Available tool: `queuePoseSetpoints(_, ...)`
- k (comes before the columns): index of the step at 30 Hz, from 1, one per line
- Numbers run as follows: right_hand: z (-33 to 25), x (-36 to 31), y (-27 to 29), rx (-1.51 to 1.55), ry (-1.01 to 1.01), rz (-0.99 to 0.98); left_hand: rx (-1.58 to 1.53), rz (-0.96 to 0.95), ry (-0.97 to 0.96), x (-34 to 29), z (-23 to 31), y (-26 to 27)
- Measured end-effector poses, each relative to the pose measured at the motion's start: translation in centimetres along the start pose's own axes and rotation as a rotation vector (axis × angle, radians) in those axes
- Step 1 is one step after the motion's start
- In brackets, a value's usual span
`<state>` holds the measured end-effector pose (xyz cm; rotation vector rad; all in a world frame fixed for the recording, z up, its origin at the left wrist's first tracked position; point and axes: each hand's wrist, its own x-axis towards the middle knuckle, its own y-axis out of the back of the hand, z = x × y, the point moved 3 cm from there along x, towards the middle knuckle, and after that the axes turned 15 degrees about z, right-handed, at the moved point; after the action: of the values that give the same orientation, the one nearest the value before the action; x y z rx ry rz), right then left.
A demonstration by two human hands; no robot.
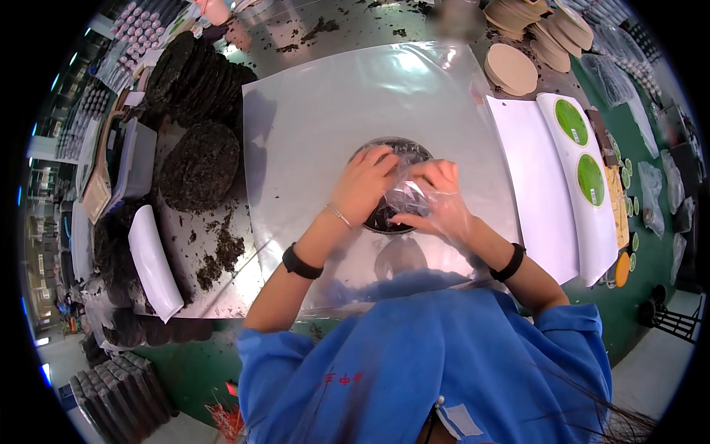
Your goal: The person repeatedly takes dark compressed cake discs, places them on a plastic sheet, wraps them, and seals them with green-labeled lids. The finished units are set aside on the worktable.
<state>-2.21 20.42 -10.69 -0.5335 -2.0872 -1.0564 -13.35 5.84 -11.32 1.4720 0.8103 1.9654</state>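
Observation:
A dark round cake [381, 220] lies under both my hands, with clear plastic film [406, 194] gathered over its top. My left hand [362, 183] comes in from the left with fingers curled onto the film at the cake's upper edge. On the other side my right hand [441, 198] is bent round bunched film, its thumb reaching toward the cake's near edge. Film also covers part of the right hand's palm and wrist. The cake rests on a large clear plastic sheet [310, 133] spread over the metal table. My fingers hide much of the cake.
At left stand a stack of dark cakes [194, 81], another dark cake [200, 167], loose crumbs [222, 255] and a curved white sheet [154, 263]. To the right lie white paper [534, 177] and sheets with green round labels [572, 122]. Tan round discs [510, 69] sit far right.

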Motion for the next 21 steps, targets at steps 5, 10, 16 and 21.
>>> queuePoseSetpoints(5,-0.4,0.1,-2.3,-0.173,0.085,-0.222,-0.348,0.161,0.525,-1.5,1.1,-0.7)
queuePoseSetpoints(10,1.4,1.5,-8.1,-0.505,-0.125,-0.511,-0.892,0.55,0.961,-3.3,2.6,-2.8)
queuePoseSetpoints(16,2.6,1.5,-7.0,-0.3,-0.262,-0.444,-0.504,0.561,0.892,-2.8,2.3,-2.8)
queuePoseSetpoints(21,-1.5,1.4,0.5,0.02,-0.239,-0.042,-0.412,0.528,0.823,-2.7,2.1,-2.4)
